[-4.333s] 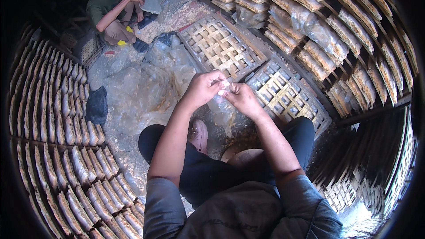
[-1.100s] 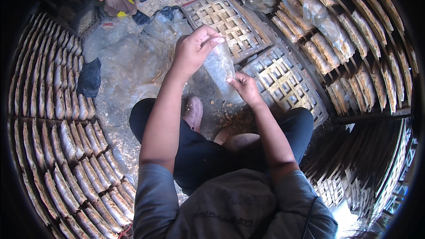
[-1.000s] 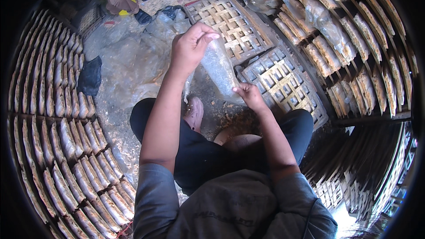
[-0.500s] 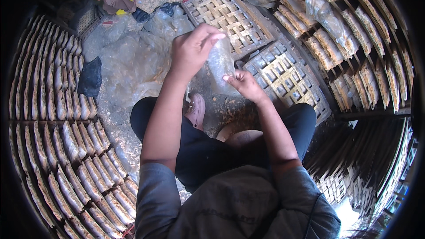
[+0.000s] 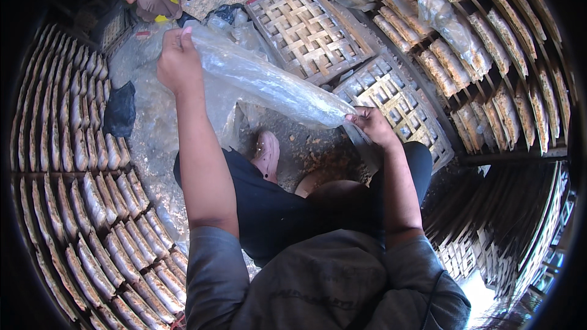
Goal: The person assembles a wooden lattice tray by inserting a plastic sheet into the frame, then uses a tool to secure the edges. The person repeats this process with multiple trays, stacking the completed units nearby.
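Observation:
A clear plastic sheet (image 5: 269, 79) is stretched in a long band between my two hands, slanting from far left down to the right. My left hand (image 5: 178, 64) pinches its far left end, thumb uppermost. Its other end is gripped by my right hand (image 5: 372, 125), raised above my right knee, with a loose flap hanging below the fingers. Whether the plastic is a single sheet or a flattened bag, I cannot tell. Beneath it, between my legs, a round brownish object (image 5: 318, 180) shows only in part.
Woven bamboo trays (image 5: 312, 27) lie ahead and to the right. Racks of filled slats (image 5: 92, 122) line my left, and more slats (image 5: 501, 49) stand on the right. Crumpled plastic (image 5: 147, 110) and a black bag (image 5: 120, 110) lie at left. Another person (image 5: 160, 3) sits at the far left.
My left hand has moved far to the left and my right hand slightly right. The plastic, bunched between them before, is now pulled out long.

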### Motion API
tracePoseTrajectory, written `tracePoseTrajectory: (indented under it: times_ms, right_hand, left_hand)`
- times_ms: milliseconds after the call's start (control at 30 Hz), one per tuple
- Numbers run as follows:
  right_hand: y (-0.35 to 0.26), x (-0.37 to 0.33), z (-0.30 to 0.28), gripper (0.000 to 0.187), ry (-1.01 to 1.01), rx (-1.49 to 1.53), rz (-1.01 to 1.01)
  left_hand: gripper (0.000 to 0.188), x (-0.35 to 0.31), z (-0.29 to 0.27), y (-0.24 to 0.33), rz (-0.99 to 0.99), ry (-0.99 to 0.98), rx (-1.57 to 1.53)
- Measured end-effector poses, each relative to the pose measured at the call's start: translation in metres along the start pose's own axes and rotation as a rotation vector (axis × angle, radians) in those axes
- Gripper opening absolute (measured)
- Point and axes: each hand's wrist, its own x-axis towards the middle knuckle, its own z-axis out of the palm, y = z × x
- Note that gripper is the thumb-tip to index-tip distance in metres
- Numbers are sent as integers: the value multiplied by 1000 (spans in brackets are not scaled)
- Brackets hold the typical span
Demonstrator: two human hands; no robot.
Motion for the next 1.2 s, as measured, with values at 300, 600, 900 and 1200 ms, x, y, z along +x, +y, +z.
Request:
tracePoseTrajectory:
  times_ms: [300, 600, 900, 1200]
  right_hand:
    - [-81, 14, -11, 22, -144, -74, -181]
    - [-76, -4, -39, 35, -183, -281, -145]
    - [-112, 1, 1, 30, -46, -595, -336]
    - [-84, -15, -37, 38, -101, -378, -141]
  left_hand:
    - [57, -106, 25, 72, 418, -1418, -446]
    - [20, -114, 64, 70, 428, -1707, -300]
    - [19, -121, 49, 82, 573, -1719, -292]
    - [19, -116, 44, 65, 475, -1668, -338]
